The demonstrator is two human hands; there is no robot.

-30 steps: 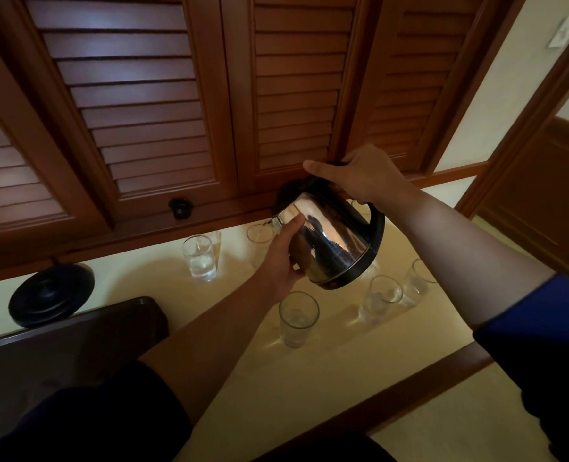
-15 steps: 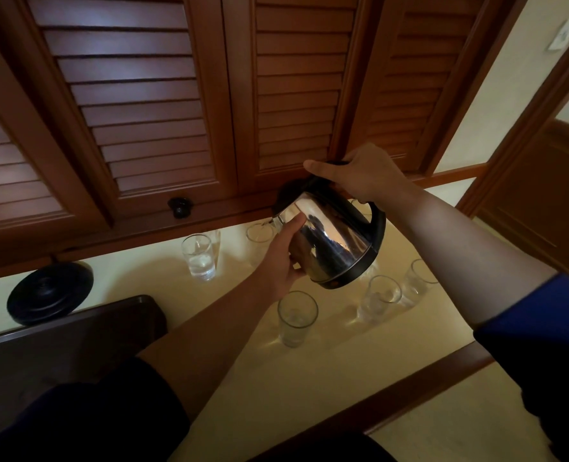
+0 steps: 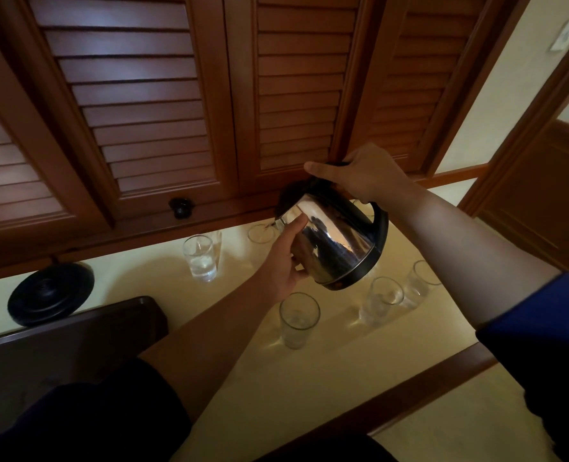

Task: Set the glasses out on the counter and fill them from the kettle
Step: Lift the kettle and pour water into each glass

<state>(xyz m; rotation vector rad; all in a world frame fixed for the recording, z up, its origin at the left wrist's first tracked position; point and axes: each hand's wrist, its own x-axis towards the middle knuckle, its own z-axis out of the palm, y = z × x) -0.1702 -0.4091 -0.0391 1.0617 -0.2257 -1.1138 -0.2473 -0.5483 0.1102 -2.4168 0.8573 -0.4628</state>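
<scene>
- Barely any change from a second ago: kettle (image 3: 334, 240) holds the same tilt, spout over the far glass (image 3: 259, 233).
- Your right hand (image 3: 364, 176) grips the handle; your left hand (image 3: 284, 261) presses the steel body, fingers fairly straight.
- Tip slowly and keep the spout above the rim.
- Kettle: shiny steel with a black base and handle, held above the counter (image 3: 243, 361).

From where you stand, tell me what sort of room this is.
Probably a home kitchen or pantry corner: a pale counter under wooden louvred cupboard doors, drinking glasses set out on it, and a steel kettle with its black base nearby.
</scene>
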